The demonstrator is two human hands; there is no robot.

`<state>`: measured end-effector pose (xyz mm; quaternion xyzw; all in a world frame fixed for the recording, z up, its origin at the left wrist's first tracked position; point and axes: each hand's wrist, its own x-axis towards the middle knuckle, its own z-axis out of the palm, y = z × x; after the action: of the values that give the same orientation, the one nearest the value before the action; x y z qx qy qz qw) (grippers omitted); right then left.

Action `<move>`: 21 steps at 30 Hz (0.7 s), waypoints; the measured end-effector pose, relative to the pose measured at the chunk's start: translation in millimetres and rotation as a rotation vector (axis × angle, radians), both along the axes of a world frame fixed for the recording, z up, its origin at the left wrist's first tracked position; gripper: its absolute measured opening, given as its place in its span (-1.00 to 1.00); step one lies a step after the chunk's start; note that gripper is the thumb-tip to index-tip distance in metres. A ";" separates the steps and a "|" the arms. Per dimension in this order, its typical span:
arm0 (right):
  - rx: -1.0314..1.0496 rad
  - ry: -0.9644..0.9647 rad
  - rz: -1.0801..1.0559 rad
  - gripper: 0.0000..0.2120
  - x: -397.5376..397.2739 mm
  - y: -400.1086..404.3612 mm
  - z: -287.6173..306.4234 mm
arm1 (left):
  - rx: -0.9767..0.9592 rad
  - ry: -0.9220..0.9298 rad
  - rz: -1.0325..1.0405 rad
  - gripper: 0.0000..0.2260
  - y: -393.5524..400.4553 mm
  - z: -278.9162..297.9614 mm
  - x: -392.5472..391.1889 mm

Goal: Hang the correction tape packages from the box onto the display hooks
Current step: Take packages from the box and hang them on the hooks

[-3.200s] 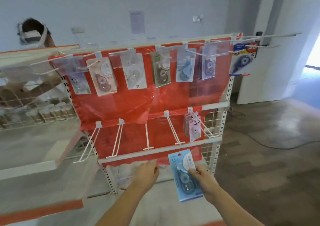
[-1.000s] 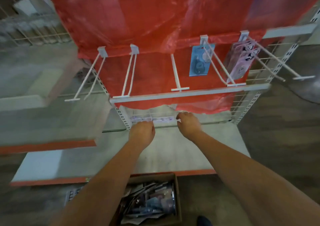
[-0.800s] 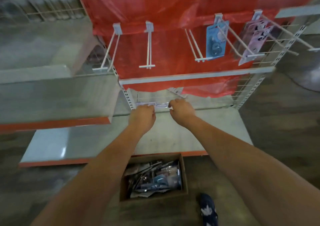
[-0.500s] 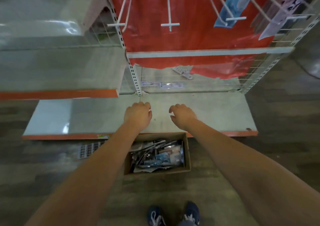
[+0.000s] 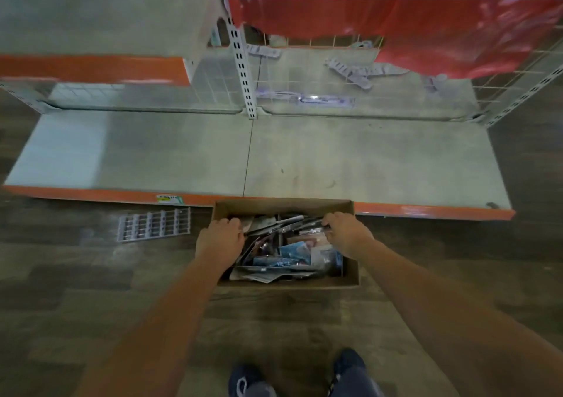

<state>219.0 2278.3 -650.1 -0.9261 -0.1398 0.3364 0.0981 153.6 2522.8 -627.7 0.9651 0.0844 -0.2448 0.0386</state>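
Packages (image 5: 292, 252) of correction tape lie in a messy heap inside the brown box (image 5: 350, 279), which sits on the dark floor (image 5: 91, 305) right against the orange edge of the low shelf (image 5: 365, 159). Some stand on edge and some lie flat, all mixed up.

Both hands are down in the box. The left hand (image 5: 220, 240) is at the left side, with its fingers bent down among the packs. The right hand (image 5: 345, 232) is at the far right part, and its fingers curl over the top of some shiny packs. I cannot tell if either hand really has hold of one, because the fingertips are hidden.

I think each pack is very light. It looks like a thin card with a clear plastic bubble on the front. The card should be a bit stiff but could bend or crease if squeezed hard. The plastic looks smooth, so it may slip. The packs may also catch on each other when one is pulled out.

The best place to pinch is likely the flat card edge near the top, beside the hanging hole, not over it. Then the hole is free to slide onto a hook. No hooks show in this view.
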 end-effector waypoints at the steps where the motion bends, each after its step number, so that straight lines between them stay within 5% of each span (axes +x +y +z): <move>1: 0.002 -0.011 -0.007 -0.65 2.4 3.0 -18.2 | 0.008 -0.002 -0.006 -0.77 4.6 -19.0 -0.7; 11: 0.113 -0.141 -0.098 -0.75 39.1 34.9 -171.6 | -0.124 -0.039 -0.058 -0.66 41.3 -186.8 31.4; 15: 0.308 -0.189 -0.144 -0.71 47.6 43.5 -208.8 | -0.195 -0.028 -0.126 -0.62 52.3 -222.7 44.0; 21: 0.465 -0.170 -0.075 -0.71 54.2 41.5 -227.6 | -0.059 0.076 -0.137 -0.69 62.1 -250.2 55.8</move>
<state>273.2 2319.8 -877.7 -0.9082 -0.1867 0.2120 0.3089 209.4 2584.9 -877.8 0.9571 0.0122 -0.2858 0.0469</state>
